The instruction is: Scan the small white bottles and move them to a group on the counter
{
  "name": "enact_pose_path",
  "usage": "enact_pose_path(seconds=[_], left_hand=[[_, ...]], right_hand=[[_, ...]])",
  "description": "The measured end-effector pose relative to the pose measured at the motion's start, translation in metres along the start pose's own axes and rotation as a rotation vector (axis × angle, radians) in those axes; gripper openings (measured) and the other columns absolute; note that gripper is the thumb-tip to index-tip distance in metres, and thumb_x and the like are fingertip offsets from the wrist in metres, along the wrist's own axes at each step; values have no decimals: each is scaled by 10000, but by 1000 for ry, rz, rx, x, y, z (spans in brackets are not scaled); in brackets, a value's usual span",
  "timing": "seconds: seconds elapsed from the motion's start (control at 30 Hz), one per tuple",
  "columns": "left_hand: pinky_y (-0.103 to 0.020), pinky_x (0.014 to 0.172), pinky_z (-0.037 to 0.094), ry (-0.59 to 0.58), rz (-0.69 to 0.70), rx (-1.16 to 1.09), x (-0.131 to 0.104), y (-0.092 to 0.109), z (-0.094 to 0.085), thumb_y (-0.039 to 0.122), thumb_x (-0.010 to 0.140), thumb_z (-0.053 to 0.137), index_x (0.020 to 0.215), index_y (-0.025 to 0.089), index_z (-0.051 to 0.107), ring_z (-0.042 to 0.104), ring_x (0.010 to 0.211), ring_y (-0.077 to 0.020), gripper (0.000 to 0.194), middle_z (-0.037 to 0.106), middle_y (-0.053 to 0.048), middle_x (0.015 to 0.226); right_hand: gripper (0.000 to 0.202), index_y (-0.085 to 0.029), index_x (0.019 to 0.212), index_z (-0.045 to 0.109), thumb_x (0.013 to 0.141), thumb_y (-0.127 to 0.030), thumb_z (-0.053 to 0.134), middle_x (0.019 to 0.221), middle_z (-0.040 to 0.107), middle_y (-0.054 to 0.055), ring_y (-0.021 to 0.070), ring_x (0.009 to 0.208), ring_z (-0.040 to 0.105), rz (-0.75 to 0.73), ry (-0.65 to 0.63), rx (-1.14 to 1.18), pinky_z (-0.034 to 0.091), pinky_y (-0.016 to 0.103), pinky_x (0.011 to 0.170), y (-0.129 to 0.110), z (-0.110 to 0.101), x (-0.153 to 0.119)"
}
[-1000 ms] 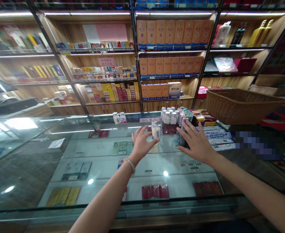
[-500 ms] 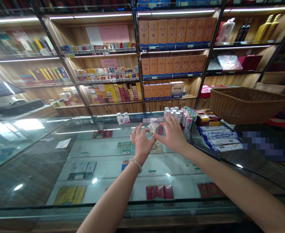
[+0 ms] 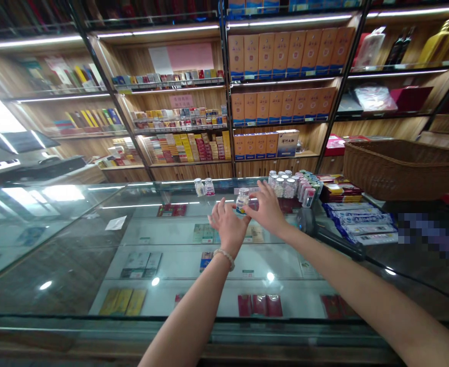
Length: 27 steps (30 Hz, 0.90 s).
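Observation:
A small clear jar (image 3: 242,199) with a pale lid and pale pieces inside is held upright above the glass counter (image 3: 140,285). On its near left side, my left hand (image 3: 226,221) pinches it low with thumb and index finger, the other fingers raised. From the right, my right hand (image 3: 267,209) grips the same jar between thumb and bent index finger. Two similar jars (image 3: 204,187) stand together at the counter's back edge, to the left. Behind my right hand is a group of several more lidded jars (image 3: 285,186), beside rows of small tubes (image 3: 308,188).
A black handheld scanner (image 3: 331,239) with its cable lies right of my right forearm. Beyond it are blue-and-white packets (image 3: 362,221) and a wicker basket (image 3: 403,168). Cigarette packs (image 3: 260,305) show under the glass. Shelves with orange boxes (image 3: 281,104) line the back wall.
The view has turned slightly left, so the counter and shelves appear further right. Against the counter, the jar and my right hand have shifted a little left. Both hands remain at the jar.

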State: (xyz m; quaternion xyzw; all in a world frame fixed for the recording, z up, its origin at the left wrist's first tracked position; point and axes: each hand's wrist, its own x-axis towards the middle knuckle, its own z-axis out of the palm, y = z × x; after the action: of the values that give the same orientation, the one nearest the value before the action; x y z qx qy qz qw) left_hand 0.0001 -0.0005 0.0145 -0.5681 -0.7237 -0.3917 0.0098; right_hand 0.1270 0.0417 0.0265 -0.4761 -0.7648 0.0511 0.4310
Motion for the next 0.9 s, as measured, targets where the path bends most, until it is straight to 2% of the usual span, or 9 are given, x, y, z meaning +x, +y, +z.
enact_pose_path(seconds=[0.23,0.4,0.53,0.7,0.9], left_hand=[[-661,1205,191,-50,-26,115,9,-16,-7,440,868,639,1079,217,624,263,1512,-356,307,441,-153,1572],[-665,1197,203,-97,-86,170,10,-25,-10,463,875,611,1084,184,644,274,1503,-381,350,440,-198,1561],[-688,1188,191,-144,-111,194,13,-33,-13,543,839,648,1113,162,657,257,1505,-410,469,436,-230,1554],[-705,1180,165,-186,-93,226,18,-42,-13,613,789,684,1134,159,671,244,1507,-433,571,436,-238,1554],[-694,1174,182,-280,-102,247,24,-52,-15,610,764,715,1174,163,685,232,1512,-443,606,438,-244,1553]], right_hand=[[261,-219,998,624,784,-358,681,1619,377,158,331,1547,203,55,-53,82,185,608,1212,-5,38,9],[267,-213,985,620,768,-355,687,1638,340,171,322,1559,170,74,-163,74,117,612,1217,-8,57,15],[264,-224,975,641,775,-384,702,1640,348,143,321,1559,162,105,-253,76,131,620,1201,-8,67,18],[256,-232,952,649,768,-394,718,1634,360,128,344,1547,192,123,-280,80,157,644,1182,-5,74,17],[257,-243,952,637,755,-381,725,1618,389,131,334,1538,222,101,-303,93,163,655,1173,-8,74,15]])
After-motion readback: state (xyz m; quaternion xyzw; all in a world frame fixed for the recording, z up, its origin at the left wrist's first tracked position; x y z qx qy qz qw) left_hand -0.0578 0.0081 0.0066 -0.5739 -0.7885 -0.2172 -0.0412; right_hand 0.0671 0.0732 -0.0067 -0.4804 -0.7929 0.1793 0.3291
